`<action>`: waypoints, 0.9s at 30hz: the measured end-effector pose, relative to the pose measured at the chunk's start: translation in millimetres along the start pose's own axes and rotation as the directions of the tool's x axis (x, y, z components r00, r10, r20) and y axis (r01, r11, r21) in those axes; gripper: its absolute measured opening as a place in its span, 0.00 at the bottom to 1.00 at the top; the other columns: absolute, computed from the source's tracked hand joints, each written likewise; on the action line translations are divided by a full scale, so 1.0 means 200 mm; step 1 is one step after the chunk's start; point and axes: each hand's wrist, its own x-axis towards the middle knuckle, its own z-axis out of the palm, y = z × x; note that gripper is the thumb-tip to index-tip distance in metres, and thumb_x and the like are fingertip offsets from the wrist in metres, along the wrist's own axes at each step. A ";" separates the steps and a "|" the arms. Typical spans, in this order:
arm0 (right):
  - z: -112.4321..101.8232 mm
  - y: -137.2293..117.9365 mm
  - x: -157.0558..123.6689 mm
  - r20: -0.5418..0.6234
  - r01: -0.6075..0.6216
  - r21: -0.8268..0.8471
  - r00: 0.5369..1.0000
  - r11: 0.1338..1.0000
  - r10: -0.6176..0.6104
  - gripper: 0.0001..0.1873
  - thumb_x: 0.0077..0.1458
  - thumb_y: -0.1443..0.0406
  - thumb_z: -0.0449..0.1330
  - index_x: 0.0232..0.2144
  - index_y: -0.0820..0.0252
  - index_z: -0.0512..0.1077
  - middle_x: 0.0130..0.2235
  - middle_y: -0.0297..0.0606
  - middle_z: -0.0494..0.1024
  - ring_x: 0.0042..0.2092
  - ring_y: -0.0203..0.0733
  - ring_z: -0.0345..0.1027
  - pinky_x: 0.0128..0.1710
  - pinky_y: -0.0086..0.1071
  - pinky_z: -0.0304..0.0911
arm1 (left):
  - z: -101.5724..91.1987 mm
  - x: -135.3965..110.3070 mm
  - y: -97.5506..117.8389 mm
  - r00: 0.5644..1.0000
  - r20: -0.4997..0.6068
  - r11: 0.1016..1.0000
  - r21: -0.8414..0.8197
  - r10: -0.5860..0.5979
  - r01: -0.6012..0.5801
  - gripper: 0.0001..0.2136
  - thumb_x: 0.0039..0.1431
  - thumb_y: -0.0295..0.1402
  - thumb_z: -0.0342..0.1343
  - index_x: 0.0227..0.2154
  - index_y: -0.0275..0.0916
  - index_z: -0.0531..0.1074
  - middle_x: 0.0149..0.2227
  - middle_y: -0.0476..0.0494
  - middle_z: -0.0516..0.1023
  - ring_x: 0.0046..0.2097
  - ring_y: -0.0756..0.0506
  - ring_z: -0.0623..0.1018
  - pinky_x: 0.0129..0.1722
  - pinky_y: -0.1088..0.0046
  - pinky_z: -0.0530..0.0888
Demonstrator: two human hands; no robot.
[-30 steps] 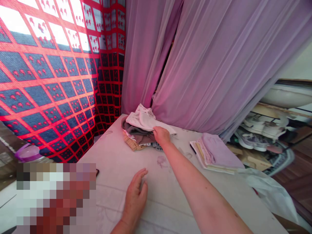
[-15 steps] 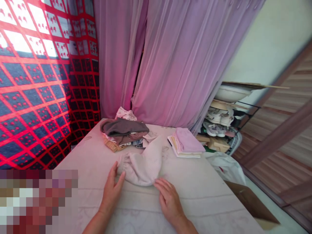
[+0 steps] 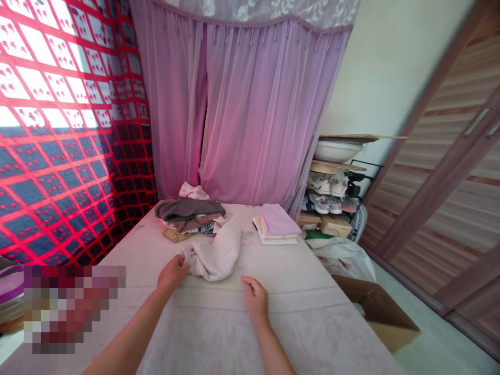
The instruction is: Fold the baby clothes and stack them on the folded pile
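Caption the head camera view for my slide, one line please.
Head view: left hand touches a pale pink garment on a sheet-covered surface, right hand beside it, a clothes pile behind.

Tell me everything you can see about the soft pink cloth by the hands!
This pale pink garment looks like soft, thick knit fabric. It lies bunched and loosely folded, not spread flat, on a pale patterned cover. One end has a gathered, elastic-looking edge, and the left hand touches that end. The right hand is close by and seems not to touch it. Its far end reaches toward a stack of clothes.
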 end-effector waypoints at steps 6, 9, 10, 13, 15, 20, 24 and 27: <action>-0.05 -0.03 0.01 0.066 -0.151 0.239 0.988 0.959 0.139 0.16 0.40 0.53 0.62 0.29 0.57 0.79 0.34 0.40 0.82 0.41 0.48 0.75 0.48 0.40 0.67 | 0.01 -0.39 0.09 0.844 -0.201 0.867 0.159 0.497 -0.472 0.07 0.58 0.32 0.51 0.36 0.44 0.74 0.38 0.44 0.79 0.46 0.41 0.75 0.49 0.64 0.65; -0.08 -0.05 0.00 0.132 -0.279 0.411 0.960 0.868 0.246 0.23 0.37 0.50 0.66 0.34 0.59 0.78 0.35 0.41 0.82 0.42 0.48 0.76 0.47 0.40 0.68 | 0.06 -0.63 0.15 0.664 -0.133 0.676 0.215 0.736 -0.705 0.09 0.60 0.26 0.51 0.36 0.46 0.74 0.38 0.46 0.80 0.50 0.42 0.73 0.58 0.58 0.57; -0.09 -0.06 0.00 0.143 -0.315 0.462 0.949 0.829 0.281 0.26 0.37 0.49 0.66 0.36 0.59 0.77 0.35 0.41 0.82 0.42 0.48 0.76 0.46 0.40 0.69 | 0.09 -0.70 0.18 0.612 -0.092 0.616 0.214 0.786 -0.758 0.10 0.60 0.25 0.51 0.36 0.46 0.74 0.39 0.47 0.80 0.51 0.43 0.72 0.60 0.57 0.54; -0.15 -0.07 -0.03 0.171 -0.386 0.584 0.919 0.715 0.357 0.29 0.37 0.45 0.65 0.39 0.58 0.76 0.40 0.40 0.82 0.45 0.47 0.75 0.46 0.39 0.69 | 0.18 -0.86 0.23 0.470 0.047 0.453 0.199 0.881 -0.869 0.08 0.61 0.25 0.51 0.36 0.45 0.73 0.35 0.50 0.78 0.48 0.46 0.73 0.63 0.56 0.49; -0.20 -0.06 -0.06 0.194 -0.402 0.622 0.911 0.672 0.365 0.29 0.40 0.45 0.64 0.41 0.56 0.74 0.44 0.39 0.81 0.48 0.46 0.74 0.47 0.38 0.69 | 0.20 -0.92 0.26 0.413 0.111 0.393 0.165 0.904 -0.905 0.06 0.62 0.28 0.52 0.37 0.45 0.73 0.33 0.50 0.77 0.43 0.47 0.75 0.62 0.57 0.51; -0.28 -0.03 -0.13 0.230 -0.351 0.537 0.936 0.767 0.267 0.30 0.41 0.52 0.68 0.47 0.54 0.72 0.50 0.37 0.78 0.52 0.45 0.71 0.51 0.37 0.67 | 0.11 -0.81 0.31 0.580 0.059 0.575 0.081 0.813 -0.814 0.08 0.60 0.29 0.50 0.40 0.43 0.72 0.37 0.46 0.78 0.42 0.44 0.75 0.53 0.61 0.65; -0.25 0.01 -0.14 0.203 -0.316 0.426 0.946 0.848 0.251 0.35 0.37 0.57 0.69 0.50 0.58 0.70 0.49 0.42 0.78 0.50 0.47 0.72 0.51 0.37 0.67 | 0.03 -0.52 0.30 0.879 0.035 0.872 0.107 0.476 -0.477 0.15 0.60 0.31 0.50 0.50 0.40 0.69 0.54 0.40 0.73 0.55 0.42 0.70 0.56 0.64 0.63; -0.22 0.06 -0.15 0.175 -0.302 0.391 0.952 0.870 0.252 0.37 0.38 0.58 0.67 0.53 0.61 0.68 0.47 0.44 0.79 0.46 0.48 0.74 0.49 0.39 0.68 | 0.05 -0.29 0.28 0.972 0.050 0.965 0.122 0.229 -0.233 0.22 0.61 0.35 0.50 0.57 0.35 0.63 0.59 0.34 0.68 0.59 0.40 0.68 0.58 0.64 0.62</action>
